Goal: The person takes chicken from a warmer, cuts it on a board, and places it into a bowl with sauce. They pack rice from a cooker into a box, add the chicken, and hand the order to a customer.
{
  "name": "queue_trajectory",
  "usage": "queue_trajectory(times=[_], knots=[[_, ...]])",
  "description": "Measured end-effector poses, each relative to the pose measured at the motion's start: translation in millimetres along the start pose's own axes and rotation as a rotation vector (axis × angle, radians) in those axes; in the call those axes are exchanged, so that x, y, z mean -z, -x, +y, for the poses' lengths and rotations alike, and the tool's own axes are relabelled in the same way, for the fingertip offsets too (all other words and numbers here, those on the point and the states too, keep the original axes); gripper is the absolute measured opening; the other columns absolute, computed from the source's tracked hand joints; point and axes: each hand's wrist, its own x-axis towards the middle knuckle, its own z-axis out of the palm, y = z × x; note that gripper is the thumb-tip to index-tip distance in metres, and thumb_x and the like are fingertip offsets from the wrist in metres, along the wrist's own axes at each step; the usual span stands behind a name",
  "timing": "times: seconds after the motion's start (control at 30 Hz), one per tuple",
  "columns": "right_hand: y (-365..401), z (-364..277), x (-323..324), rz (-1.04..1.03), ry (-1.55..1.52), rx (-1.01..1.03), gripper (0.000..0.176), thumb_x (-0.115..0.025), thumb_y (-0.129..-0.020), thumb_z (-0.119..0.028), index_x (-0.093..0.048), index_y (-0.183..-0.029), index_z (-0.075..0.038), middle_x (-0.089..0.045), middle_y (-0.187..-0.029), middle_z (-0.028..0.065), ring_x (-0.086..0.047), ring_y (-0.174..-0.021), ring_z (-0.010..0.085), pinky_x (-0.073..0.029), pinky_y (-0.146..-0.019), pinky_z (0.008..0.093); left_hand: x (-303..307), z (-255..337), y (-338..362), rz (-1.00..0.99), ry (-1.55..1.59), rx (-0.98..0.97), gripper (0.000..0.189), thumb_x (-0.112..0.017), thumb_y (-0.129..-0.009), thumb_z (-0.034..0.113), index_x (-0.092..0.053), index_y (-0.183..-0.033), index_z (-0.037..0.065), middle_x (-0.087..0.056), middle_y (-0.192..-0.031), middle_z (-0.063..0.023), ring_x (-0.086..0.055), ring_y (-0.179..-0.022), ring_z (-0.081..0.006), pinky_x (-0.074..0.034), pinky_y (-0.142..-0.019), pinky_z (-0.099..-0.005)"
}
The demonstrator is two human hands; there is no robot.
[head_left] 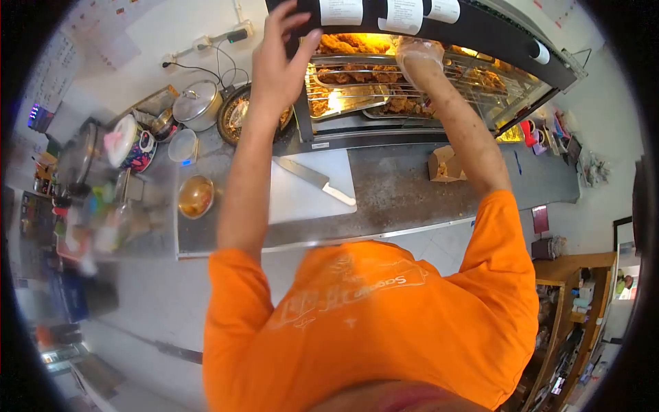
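Observation:
My left hand (pixel 280 58) is raised at the left end of the food warmer (pixel 371 143), bare, with fingers and thumb apart beside its dark top edge. My right hand (pixel 420 60), in a clear plastic glove, reaches through the warmer's front over the wire rack (pixel 364 60). Its fingers are hidden inside, close to the upper pieces of fried chicken (pixel 353 43). More fried pieces lie on trays (pixel 357 99) lower down under yellow light. Below my right forearm, an open cardboard box (pixel 439 167) with some food in it sits on the counter.
A knife (pixel 316 180) lies on the white cutting board (pixel 302 202). Left of it are a metal bowl (pixel 196 196), a lidded pot (pixel 198 104) and a round pan (pixel 233 117). Wooden shelves (pixel 573 271) stand at the right. Paper labels hang on the warmer's top.

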Motion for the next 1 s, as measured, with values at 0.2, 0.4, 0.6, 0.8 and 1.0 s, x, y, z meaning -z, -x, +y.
queue_trajectory(times=[0.2, 0.4, 0.6, 0.8, 1.0], knots=[[0.0, 5.5, 16.4, -0.022, 0.045, 0.020, 0.020, -0.062, -0.080, -0.012, -0.067, -0.096, -0.002, -0.068, -0.100, 0.0140, -0.066, -0.094, 0.0284, -0.055, -0.080, 0.0352, -25.5, 24.2, -33.3, 0.075, 0.025, 0.339, 0.074, -0.069, -0.080, 0.002, -0.028, -0.141, 0.008, -0.063, -0.099, -0.0179, -0.064, -0.084, -0.0208, -0.052, -0.070, -0.0270], [-6.6, 13.0, 11.7, -0.137, 0.025, -0.067, 0.018, -0.055, -0.086, -0.011, -0.068, -0.098, -0.005, -0.067, -0.107, 0.0155, -0.065, -0.100, 0.0304, -0.053, -0.083, 0.0381, -17.6, -7.8, 25.5, 0.309, -0.094, 0.005, 0.051, -0.069, -0.083, 0.012, -0.044, -0.126, 0.000, -0.059, -0.113, -0.0143, -0.057, -0.104, -0.0222, -0.048, -0.085, -0.0335], [-31.1, -6.4, -3.9, -0.029, -0.102, 0.125, 0.042, -0.042, -0.091, -0.030, -0.054, -0.127, -0.011, -0.052, -0.133, 0.0172, -0.049, -0.122, 0.0336, -0.033, -0.106, 0.0446, 14.8, -33.9, 169.2, 0.193, -0.111, 0.400, 0.042, -0.067, -0.084, 0.010, -0.049, -0.121, 0.002, -0.061, -0.106, -0.0104, -0.059, -0.097, -0.0182, -0.048, -0.080, -0.0316], [-83.9, -34.9, -35.1, 0.140, -0.087, 0.076, 0.043, -0.038, -0.094, -0.031, -0.049, -0.130, -0.011, -0.049, -0.136, 0.0155, -0.048, -0.124, 0.0328, -0.033, -0.107, 0.0436, 38.3, -33.9, 311.5, 0.070, -0.151, 0.839, 0.035, -0.064, -0.089, 0.014, -0.050, -0.120, 0.006, -0.061, -0.098, -0.0044, -0.058, -0.090, -0.0144, -0.047, -0.076, -0.0288], [-90.2, -0.3, -77.9, 0.336, -0.054, 0.026, 0.045, -0.033, -0.097, -0.033, -0.043, -0.134, -0.010, -0.045, -0.140, 0.0134, -0.046, -0.126, 0.0319, -0.032, -0.109, 0.0423, 90.7, -29.6, 410.6, 0.145, -0.206, 1.036, 0.032, -0.065, -0.089, 0.018, -0.054, -0.116, 0.004, -0.062, -0.098, -0.0063, -0.059, -0.088, -0.0162, -0.048, -0.076, -0.0298]])
